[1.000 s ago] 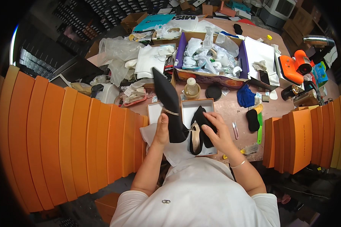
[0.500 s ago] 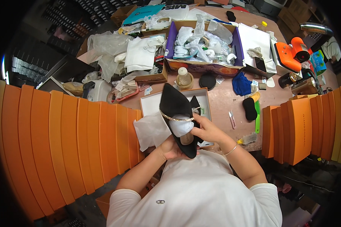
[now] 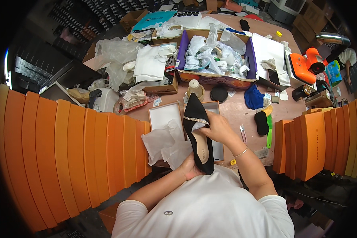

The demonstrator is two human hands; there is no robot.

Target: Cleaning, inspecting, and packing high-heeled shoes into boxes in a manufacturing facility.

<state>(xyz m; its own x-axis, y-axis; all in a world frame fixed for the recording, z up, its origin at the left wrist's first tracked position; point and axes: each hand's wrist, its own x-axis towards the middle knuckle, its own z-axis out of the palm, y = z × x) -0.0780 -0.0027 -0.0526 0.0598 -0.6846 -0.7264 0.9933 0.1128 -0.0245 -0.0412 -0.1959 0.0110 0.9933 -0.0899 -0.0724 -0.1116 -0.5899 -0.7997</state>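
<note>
Cluttered brown worktable (image 3: 238,107) at centre. Stacked orange boxes (image 3: 67,158) curve from 7 to 9 o'clock; more orange boxes (image 3: 317,142) at 3 o'clock. Dark shelving (image 3: 107,12) at 11 o'clock. Cardboard cartons (image 3: 313,16) at 1 o'clock. Dim floor (image 3: 325,198) at 4 o'clock.

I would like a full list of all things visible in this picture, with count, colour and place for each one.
shoe: one, black, pointed, held over the open box
tissue paper: one sheet, white, left of the shoe
open box: one, white inside, table centre
purple box: one, full of white wrappings, table back
orange boxes: many, stacked left and right
brush: one, green, right of the open box
orange device: one, far right
left hand: holds the shoe heel
right hand: at the shoe opening
</note>
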